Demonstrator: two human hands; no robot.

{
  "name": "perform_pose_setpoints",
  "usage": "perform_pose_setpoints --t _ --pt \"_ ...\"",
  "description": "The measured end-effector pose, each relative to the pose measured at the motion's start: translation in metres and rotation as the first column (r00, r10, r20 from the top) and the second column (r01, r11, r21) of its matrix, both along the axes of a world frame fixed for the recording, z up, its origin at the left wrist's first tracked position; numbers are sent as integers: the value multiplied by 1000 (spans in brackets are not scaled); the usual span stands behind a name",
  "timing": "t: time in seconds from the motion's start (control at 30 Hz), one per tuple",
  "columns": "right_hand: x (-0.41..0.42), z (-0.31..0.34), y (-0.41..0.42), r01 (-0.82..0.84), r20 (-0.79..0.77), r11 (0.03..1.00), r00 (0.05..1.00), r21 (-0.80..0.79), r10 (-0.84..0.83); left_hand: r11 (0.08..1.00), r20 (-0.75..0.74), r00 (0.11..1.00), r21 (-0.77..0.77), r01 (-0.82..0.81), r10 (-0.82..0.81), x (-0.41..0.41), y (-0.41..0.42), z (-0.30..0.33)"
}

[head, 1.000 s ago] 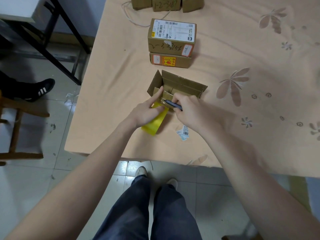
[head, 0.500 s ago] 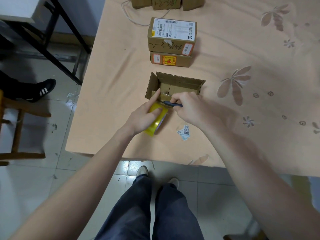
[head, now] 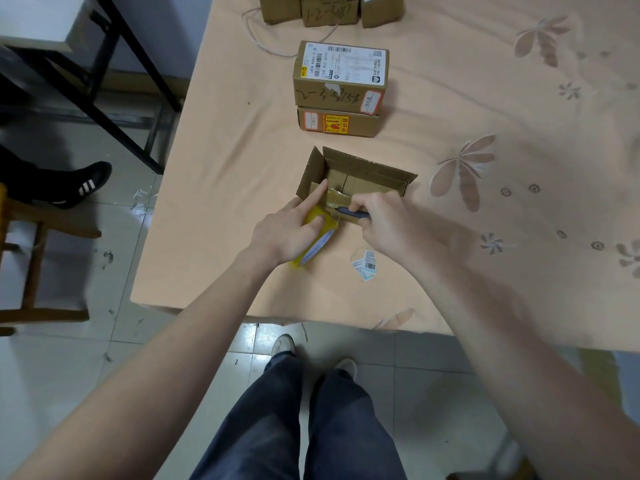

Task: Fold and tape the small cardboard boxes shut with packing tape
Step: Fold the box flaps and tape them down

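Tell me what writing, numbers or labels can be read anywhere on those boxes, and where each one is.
"1-2-3087": handwritten on the front of the far box at the table's top edge.
Handwritten numbers on the front of the upper stacked box: too scrawled to read surely.
White shipping label on top of that box: barcodes, print too small.
Orange sticker on the lower stacked box: blurred.
Loose barcode label on the tablecloth: unreadable.

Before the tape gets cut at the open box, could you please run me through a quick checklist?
1. Left hand holds the yellow tape roll: ok.
2. Left forefinger presses the tape onto the open box: ok.
3. Right hand grips the blue cutter: ok.
4. Cutter meets the tape: cannot tell.
5. Box flaps folded shut: not ok, back flaps stand up.
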State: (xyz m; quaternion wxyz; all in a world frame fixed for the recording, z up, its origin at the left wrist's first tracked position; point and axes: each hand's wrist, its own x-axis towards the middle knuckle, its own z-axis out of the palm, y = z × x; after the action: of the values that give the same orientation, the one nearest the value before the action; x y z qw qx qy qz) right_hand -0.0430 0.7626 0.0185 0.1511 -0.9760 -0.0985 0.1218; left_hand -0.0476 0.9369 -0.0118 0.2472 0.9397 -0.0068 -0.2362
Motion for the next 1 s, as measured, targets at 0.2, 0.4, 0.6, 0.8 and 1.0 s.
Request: perform_pose_setpoints --t 0.2,0.4,0.6,0.8,1.0 --pt "-9 -2 0 16 7 999 1000 -28 -16 1000 16 1000 31 3 -3 -1 -3 -2" --pt "-10 -4 -9 42 -8 999 999 28 -42 999 36 999 55 1 -3 -2 -3 -4" --pt "-13 -4 -30 94 13 995 995 33 -95 993 55 995 88 79 -84 -8 -3 -4" --pt "-14 -8 -37 47 -27 996 999 71 -45 998 37 998 34 57 -58 -6 -2 -7" --pt "-18 -5 -59 25 54 976 998 215 -38 999 24 999 -2 47 -47 -2 1 -4"
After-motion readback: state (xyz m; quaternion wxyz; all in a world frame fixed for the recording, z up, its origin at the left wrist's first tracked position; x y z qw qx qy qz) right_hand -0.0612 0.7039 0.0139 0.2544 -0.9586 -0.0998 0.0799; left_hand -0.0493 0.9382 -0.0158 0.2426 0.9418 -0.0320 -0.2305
